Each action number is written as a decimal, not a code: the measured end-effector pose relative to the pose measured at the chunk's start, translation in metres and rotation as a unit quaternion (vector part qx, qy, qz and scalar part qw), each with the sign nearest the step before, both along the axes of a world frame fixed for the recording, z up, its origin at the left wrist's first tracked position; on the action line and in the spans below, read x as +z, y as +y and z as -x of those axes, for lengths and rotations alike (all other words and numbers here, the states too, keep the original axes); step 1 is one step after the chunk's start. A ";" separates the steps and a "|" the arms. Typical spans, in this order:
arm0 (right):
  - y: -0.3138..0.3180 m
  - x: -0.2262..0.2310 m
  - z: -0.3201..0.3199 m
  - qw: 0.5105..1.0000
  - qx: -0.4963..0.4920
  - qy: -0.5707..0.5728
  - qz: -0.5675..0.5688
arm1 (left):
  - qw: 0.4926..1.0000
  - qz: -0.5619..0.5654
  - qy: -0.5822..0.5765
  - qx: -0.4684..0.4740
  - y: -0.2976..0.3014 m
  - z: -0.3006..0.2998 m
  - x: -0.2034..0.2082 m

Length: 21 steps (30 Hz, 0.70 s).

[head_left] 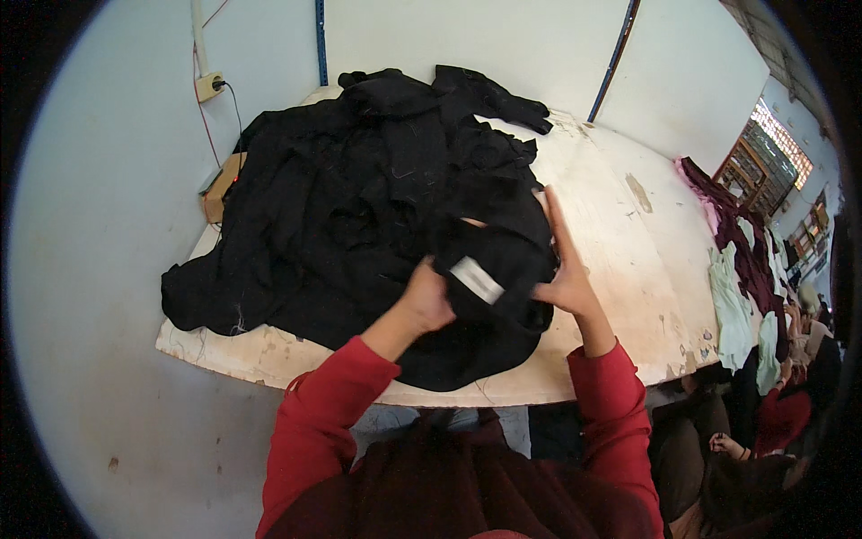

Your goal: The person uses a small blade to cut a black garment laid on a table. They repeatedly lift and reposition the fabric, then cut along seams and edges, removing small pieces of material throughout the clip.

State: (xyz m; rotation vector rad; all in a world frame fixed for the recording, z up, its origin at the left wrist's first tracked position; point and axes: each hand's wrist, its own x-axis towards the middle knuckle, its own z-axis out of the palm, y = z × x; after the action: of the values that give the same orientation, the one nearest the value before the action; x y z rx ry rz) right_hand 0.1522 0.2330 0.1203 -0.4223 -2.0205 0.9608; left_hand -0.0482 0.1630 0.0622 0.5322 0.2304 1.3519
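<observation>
Snags may be looming from loose folds point(359, 211): your left hand point(427, 296) is gripping black cloth point(507, 256); your right hand point(569, 280) is touching it, grip unclear.

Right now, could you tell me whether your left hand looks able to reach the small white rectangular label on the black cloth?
Probably yes: the left hand is at the black cloth, close beside the small white rectangular label, which faces up with nothing visibly covering it.
</observation>
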 end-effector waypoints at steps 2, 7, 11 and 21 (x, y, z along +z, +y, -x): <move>0.048 -0.072 -0.048 0.997 -0.024 -0.044 0.052 | 0.989 -0.080 0.105 -0.065 0.002 -0.039 0.018; 0.012 0.010 -0.135 0.888 0.002 -0.450 0.094 | 0.773 -0.389 0.499 -0.030 -0.023 -0.027 0.059; -0.055 0.066 -0.198 0.647 -0.049 -0.743 0.161 | 0.688 -0.311 0.656 0.017 0.003 0.009 0.035; -0.059 0.046 -0.290 0.329 -0.212 -0.879 0.273 | 0.424 -0.264 0.770 0.397 0.063 0.057 -0.029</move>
State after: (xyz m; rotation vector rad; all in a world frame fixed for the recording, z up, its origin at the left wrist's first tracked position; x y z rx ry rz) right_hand 0.4417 0.1742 0.1664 -3.4239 -2.4923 0.5507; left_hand -0.1050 0.2256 0.0327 2.4160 1.8125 1.3112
